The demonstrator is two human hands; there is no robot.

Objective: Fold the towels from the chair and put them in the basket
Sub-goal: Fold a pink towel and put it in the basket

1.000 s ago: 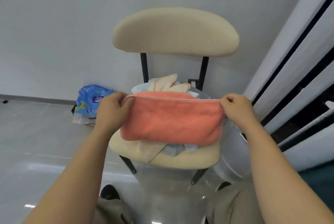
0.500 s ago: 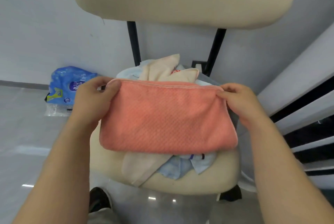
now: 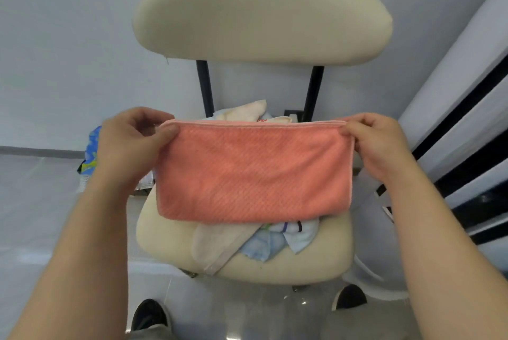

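the coral towel [image 3: 253,172] hangs folded between both hands above the chair [image 3: 275,262] seat — left hand [image 3: 132,144] pinches its top left corner, right hand [image 3: 382,142] pinches the top right — over the towel pile [image 3: 275,238].

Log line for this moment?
left hand: pinches pink towel corner | right hand: pinches other corner | pink towel: folded, held up | other towels: on chair
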